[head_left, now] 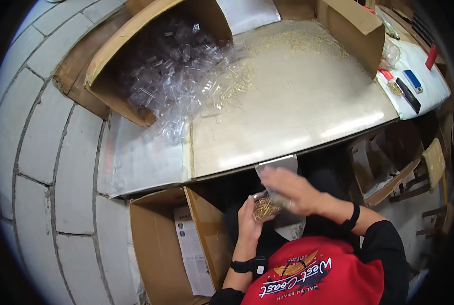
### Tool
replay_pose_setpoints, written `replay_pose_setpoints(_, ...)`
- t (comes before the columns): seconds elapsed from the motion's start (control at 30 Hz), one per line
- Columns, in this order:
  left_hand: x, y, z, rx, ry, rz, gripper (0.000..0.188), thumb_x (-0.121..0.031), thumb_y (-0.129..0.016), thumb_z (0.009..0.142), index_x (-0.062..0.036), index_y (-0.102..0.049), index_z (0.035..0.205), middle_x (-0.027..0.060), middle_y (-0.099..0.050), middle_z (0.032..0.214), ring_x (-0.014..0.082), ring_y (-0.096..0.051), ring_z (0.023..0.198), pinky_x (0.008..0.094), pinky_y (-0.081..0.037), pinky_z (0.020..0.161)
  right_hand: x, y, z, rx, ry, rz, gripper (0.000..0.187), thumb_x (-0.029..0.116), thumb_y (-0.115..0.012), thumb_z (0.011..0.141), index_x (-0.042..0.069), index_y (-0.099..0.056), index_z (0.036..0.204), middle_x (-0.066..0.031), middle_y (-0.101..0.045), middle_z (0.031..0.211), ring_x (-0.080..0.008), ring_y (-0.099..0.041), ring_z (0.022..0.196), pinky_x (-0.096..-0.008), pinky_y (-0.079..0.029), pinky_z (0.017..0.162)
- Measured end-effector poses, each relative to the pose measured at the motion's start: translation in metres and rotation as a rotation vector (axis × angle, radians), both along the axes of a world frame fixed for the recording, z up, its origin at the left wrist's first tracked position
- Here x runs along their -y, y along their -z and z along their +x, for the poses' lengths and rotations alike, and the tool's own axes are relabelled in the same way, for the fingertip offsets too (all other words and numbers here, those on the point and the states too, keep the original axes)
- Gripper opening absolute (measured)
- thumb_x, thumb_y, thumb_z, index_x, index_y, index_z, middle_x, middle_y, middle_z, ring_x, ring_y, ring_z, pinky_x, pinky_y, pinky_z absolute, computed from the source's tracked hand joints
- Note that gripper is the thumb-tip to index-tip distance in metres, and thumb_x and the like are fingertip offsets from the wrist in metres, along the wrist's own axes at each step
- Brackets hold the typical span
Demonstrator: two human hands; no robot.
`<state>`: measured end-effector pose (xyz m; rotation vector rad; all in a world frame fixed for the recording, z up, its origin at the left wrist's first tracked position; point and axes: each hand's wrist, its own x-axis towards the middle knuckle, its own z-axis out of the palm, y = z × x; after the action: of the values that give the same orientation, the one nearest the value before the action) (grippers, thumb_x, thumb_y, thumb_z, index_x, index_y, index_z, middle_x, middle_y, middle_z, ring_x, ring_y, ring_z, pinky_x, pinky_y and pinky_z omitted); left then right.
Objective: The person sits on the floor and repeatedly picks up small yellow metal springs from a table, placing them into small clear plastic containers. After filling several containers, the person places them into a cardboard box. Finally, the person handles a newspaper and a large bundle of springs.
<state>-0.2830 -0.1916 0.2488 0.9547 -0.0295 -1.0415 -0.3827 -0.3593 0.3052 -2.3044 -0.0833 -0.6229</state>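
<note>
My left hand (249,223) is closed around a small clear plastic box (258,196) below the table's front edge. Small gold-coloured metal pieces (265,209) fill the box; they look like pins, though their exact kind is too small to tell. Just above and to the right, my right hand (294,189) is stretched out over the box's far side, its fingers slightly blurred. Whether it touches the box is hard to see. A flat greyish sheet (287,162) sticks out from the table edge behind my right hand.
On the table (298,101), a tipped cardboard box (102,71) spills clear plastic boxes (173,76) beside loose gold pieces (234,86). A blue object (412,80) and a black one (408,95) lie at right. An open carton (155,239) stands below left.
</note>
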Motion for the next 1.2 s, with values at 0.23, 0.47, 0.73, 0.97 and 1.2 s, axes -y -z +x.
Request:
replay_pose_setpoints(0.23, -0.038, 0.047, 0.043, 0.129, -0.109, 0.299, 0.02, -0.017, -0.056, 0.09, -0.0012, -0.058, 0.102, 0.0107, -0.065, 0.085, 0.0193, -0.067, 0.068, 0.0301, -0.057, 0.047, 0.163, -0.014, 0.163, -0.625, 0.706, -0.321, 0.056, 0.024, -0.052, 0.086, 0.005, -0.035, 0.136, -0.0239, -0.038, 0.137, -0.0415, -0.037, 0.127, -0.0489, -0.034, 0.103)
replay_pose_setpoints(0.47, -0.029, 0.066, 0.038, 0.071, -0.019, 0.33, 0.018, -0.012, -0.058, 0.087, -0.0002, -0.059, 0.101, 0.0105, -0.064, 0.085, 0.0191, -0.067, 0.069, 0.0297, -0.057, 0.047, 0.199, 0.01, 0.239, -0.652, 0.441, -0.573, 0.048, 0.017, -0.052, 0.081, -0.007, -0.047, 0.122, -0.0254, -0.047, 0.127, -0.0357, -0.048, 0.117, -0.0407, -0.043, 0.095)
replay_pose_setpoints(0.73, -0.015, 0.089, 0.022, 0.107, 0.108, 0.437, 0.024, -0.015, -0.063, 0.086, -0.0008, -0.058, 0.105, 0.0091, -0.065, 0.087, 0.0168, -0.066, 0.069, 0.0268, -0.055, 0.049, 0.114, 0.004, 0.088, -0.404, 0.26, -0.614, 0.042, 0.002, -0.054, 0.077, -0.01, -0.051, 0.118, -0.024, -0.048, 0.129, -0.0335, -0.046, 0.122, -0.0363, -0.043, 0.098)
replay_pose_setpoints(0.97, 0.001, 0.112, -0.005, 0.055, 0.167, 0.401, 0.023, -0.012, -0.063, 0.085, -0.0003, -0.059, 0.104, 0.0099, -0.066, 0.086, 0.0181, -0.067, 0.072, 0.0293, -0.057, 0.05, 0.111, 0.01, 0.056, -0.256, 0.403, 0.089, 0.041, 0.018, -0.046, 0.093, 0.001, -0.045, 0.13, -0.0194, -0.043, 0.136, -0.0322, -0.04, 0.127, -0.0348, -0.033, 0.106)
replay_pose_setpoints(1.2, 0.018, 0.115, -0.016, -0.062, 0.253, 0.296, 0.035, -0.031, -0.046, 0.095, -0.0014, -0.054, 0.112, 0.0105, -0.065, 0.095, 0.0201, -0.067, 0.077, 0.034, -0.058, 0.055, 0.072, 0.028, 0.095, -0.146, 0.266, -0.342, 0.045, 0.024, -0.052, 0.09, 0.0, -0.047, 0.127, -0.0194, -0.043, 0.135, -0.0332, -0.038, 0.129, -0.0432, -0.031, 0.106)
